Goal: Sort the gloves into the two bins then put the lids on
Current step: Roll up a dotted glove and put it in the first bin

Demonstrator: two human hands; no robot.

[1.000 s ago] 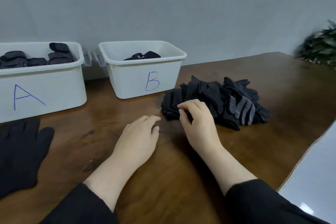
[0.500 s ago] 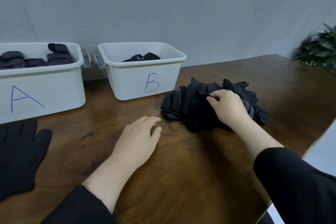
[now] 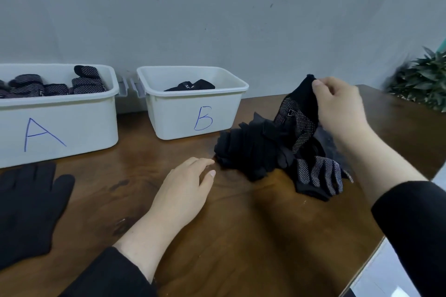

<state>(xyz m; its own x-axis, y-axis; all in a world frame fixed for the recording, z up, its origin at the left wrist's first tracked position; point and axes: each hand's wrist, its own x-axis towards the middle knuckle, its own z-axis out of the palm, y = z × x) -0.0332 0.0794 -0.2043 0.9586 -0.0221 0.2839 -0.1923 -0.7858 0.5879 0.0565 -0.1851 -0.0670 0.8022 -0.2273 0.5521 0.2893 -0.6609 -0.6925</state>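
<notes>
My right hand (image 3: 337, 106) pinches the cuff of a black dotted glove (image 3: 298, 118) and holds it up above the glove pile (image 3: 260, 152) on the wooden table. Its lower end still touches the pile. Another dotted glove (image 3: 321, 176) lies at the pile's near right. My left hand (image 3: 185, 188) rests flat on the table, fingers loose, just left of the pile. The white bin marked A (image 3: 60, 123) at the left holds several dotted gloves. The bin marked B (image 3: 193, 116) holds a plain black glove (image 3: 190, 85).
A plain black glove (image 3: 26, 210) lies spread flat at the near left of the table (image 3: 241, 236). The table's right edge runs close by my right sleeve. A green plant (image 3: 422, 79) stands at the far right. Grey wall is behind the bins. No lids are in view.
My right hand moved from the pile's near edge onto its top, took hold of a dotted glove and lifted it. My left hand stayed put.
</notes>
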